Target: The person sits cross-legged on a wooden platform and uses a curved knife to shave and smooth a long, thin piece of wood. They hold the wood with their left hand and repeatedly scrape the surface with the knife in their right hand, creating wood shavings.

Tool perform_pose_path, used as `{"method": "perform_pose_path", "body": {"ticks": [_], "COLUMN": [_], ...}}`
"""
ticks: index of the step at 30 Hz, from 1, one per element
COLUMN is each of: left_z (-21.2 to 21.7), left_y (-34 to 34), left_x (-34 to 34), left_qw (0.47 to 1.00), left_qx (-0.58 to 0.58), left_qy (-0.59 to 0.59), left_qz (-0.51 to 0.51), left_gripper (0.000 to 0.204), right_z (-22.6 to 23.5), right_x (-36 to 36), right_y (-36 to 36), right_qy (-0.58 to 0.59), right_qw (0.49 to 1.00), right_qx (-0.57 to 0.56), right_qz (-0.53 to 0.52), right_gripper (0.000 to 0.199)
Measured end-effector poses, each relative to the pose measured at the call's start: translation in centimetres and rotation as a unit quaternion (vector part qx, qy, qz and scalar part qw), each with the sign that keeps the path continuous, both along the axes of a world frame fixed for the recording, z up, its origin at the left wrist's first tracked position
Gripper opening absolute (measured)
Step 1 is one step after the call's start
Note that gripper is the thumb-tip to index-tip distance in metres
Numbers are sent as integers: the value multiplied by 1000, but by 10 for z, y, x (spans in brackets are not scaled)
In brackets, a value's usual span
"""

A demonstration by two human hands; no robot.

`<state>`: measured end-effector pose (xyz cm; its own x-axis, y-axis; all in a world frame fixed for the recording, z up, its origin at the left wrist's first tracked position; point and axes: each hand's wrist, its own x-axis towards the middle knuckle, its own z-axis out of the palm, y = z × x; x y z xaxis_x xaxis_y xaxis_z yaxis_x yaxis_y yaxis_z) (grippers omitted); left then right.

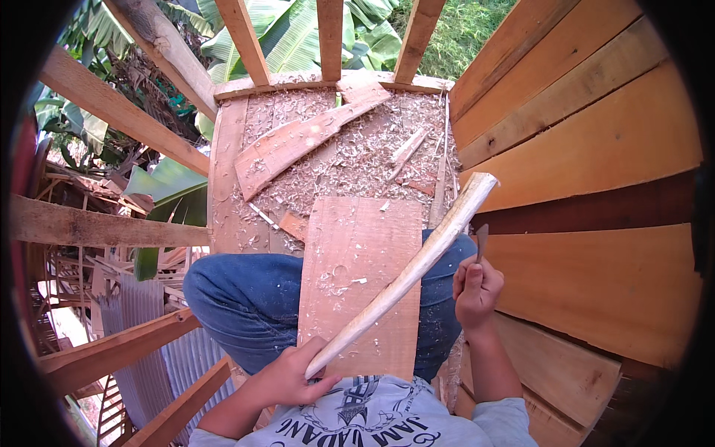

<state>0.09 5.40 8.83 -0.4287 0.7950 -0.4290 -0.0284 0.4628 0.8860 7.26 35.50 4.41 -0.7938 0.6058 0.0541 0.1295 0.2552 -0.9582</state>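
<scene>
Seated on a plank platform, knees in blue jeans [246,298] spread wide, a flat board [361,283] laid across the lap as a work surface, flecked with pale chips. Left hand [287,380] at about 6 o'clock, fingers wrapped tight around the thin near end of a long pale wooden stick [410,272], stripped of bark and smooth. Long axis of the stick running diagonally over the board, from 7 o'clock low near the body up toward 1 o'clock, the thicker blunt end pointing away and to the right, lifted clear past the board's far right corner. Right hand [477,287] at about 3 o'clock, just beside the stick's middle, fist closed on the handle of a small knife [481,240], blade tip upright and apart from the wood. Beyond the lap, at 12 o'clock, a plank floor [227,186] thick with wood shavings [357,156], a broad offcut slab [298,141] lying slantwise across them. Rising at the right, a wall of orange-brown boards [596,149]. Farther out, open rafters [246,37] and rails, banana leaves [298,30] and grass behind them.
</scene>
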Motion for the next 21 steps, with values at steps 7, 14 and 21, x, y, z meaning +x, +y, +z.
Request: {"method": "perform_pose_path", "body": {"ticks": [7, 14, 21], "left_z": [-6, -11, -7], "left_y": [2, -9, -6], "left_x": [-6, 3, 3], "left_qw": [998, 994, 996], "left_qx": [-31, -17, -30], "left_qy": [42, 101, 81], "left_qz": [25, 37, 34], "left_gripper": [33, 35, 30], "right_z": [10, 14, 23], "right_x": [0, -9, -9], "right_y": [-27, -1, -9], "right_qy": [52, -26, -38], "right_qw": [937, 995, 937], "right_qx": [231, 95, 302], "right_qz": [256, -5, 171], "right_gripper": [47, 46, 45]}}
